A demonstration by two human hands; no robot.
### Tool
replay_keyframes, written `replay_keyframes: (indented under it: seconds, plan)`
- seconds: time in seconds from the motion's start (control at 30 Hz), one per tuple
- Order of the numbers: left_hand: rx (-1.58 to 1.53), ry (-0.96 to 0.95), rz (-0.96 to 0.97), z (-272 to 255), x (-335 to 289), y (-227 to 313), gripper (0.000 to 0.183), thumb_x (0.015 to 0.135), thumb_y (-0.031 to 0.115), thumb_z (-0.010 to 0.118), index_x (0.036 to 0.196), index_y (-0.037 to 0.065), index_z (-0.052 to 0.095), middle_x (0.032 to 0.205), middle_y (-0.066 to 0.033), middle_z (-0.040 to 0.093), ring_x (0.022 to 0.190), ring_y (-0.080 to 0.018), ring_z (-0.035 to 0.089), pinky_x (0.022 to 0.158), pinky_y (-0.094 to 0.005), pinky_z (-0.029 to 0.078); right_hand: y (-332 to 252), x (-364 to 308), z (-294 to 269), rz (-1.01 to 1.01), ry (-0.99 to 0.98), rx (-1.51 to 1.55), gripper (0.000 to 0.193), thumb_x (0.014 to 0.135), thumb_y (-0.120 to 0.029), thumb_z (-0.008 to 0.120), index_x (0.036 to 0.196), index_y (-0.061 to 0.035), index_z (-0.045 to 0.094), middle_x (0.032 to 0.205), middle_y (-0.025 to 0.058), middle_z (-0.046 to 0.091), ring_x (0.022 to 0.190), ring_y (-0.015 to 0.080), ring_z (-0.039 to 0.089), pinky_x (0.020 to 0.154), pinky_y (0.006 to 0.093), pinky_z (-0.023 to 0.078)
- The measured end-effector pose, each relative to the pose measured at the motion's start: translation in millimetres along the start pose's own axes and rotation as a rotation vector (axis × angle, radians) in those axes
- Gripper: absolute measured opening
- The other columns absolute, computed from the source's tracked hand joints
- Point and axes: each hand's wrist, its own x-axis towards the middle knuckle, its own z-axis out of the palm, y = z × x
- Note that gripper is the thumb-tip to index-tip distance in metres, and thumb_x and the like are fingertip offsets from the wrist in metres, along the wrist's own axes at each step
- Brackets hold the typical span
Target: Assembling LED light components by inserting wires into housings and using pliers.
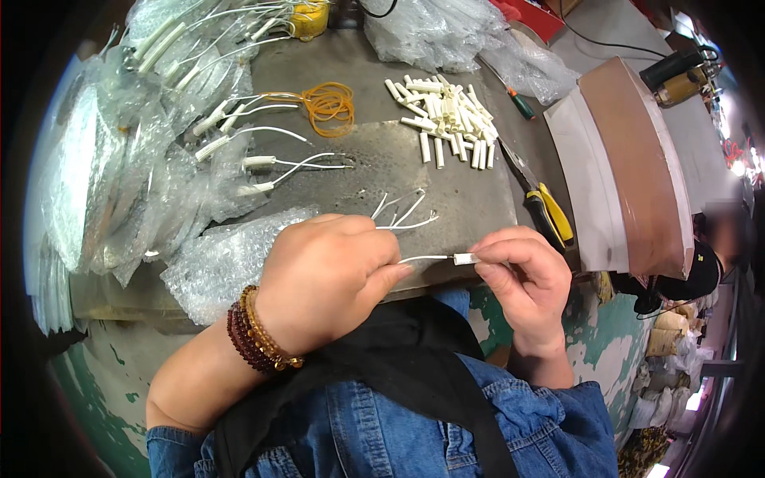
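Note:
Near the table's front edge, my left hand (pixel 331 275) is closed, its thumb and forefinger pinching a thin white wire (pixel 426 258). The wire runs right into a short white ceramic tube (pixel 463 259), which my right hand (pixel 526 275) pinches between thumb and fingertips. More white wire ends (pixel 404 211) stick out just beyond my left hand; what they join is hidden behind it. Beside my left wrist lies a sheet of bubble wrap (pixel 231 259). Farther off, a heap of loose white tubes (pixel 450 115) rests on the table.
Bubble-wrapped wired parts (pixel 211 147) cover the table's left side. A coil of orange cord (pixel 328 109) lies mid-table. To the right are yellow-and-black pliers (pixel 550 215), a green-handled screwdriver (pixel 522 105) and a cardboard box (pixel 629 167). Another person (pixel 705 259) is at the far right.

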Motion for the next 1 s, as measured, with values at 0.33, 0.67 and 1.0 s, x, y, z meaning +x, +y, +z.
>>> replay_keyframes:
  seconds: [0.33,0.67,1.0]
  plan:
    - [0.213,0.043,0.055,-34.3,-20.6,15.6,0.048,0.072,0.029,0.083,0.110,0.005,0.067,0.106,-0.0141,0.062,0.100,-0.0343,0.060,0.085,-0.0410,0.049,-2.3,19.3,18.9,-0.243,-0.205,-0.441,0.022,0.074,-0.004,0.078,0.093,-0.0076,0.067,0.082,0.0054,0.070,0.076,0.0252,0.069,0.064,0.0365,0.053]
    - [0.377,0.044,-0.071,-48.8,-49.7,-12.8,0.082,0.060,0.038,0.088,0.127,0.000,0.061,0.115,-0.0173,0.060,0.107,-0.0387,0.057,0.095,-0.0459,0.045,6.0,31.2,56.6,-0.248,-0.185,-0.326,0.017,0.075,-0.013,0.078,0.086,-0.0110,0.065,0.076,0.0038,0.064,0.075,0.0255,0.065,0.069,0.0384,0.050]
    - [0.433,0.083,0.214,-66.2,-46.8,19.0,0.079,0.066,0.027,0.088,0.133,0.000,0.055,0.115,-0.0194,0.060,0.102,-0.0362,0.058,0.088,-0.0463,0.049,-4.2,25.3,67.2,-0.362,-0.111,-0.058,0.015,0.077,-0.016,0.077,0.082,-0.0102,0.064,0.081,0.0051,0.065,0.084,0.0271,0.064,0.078,0.0401,0.047]
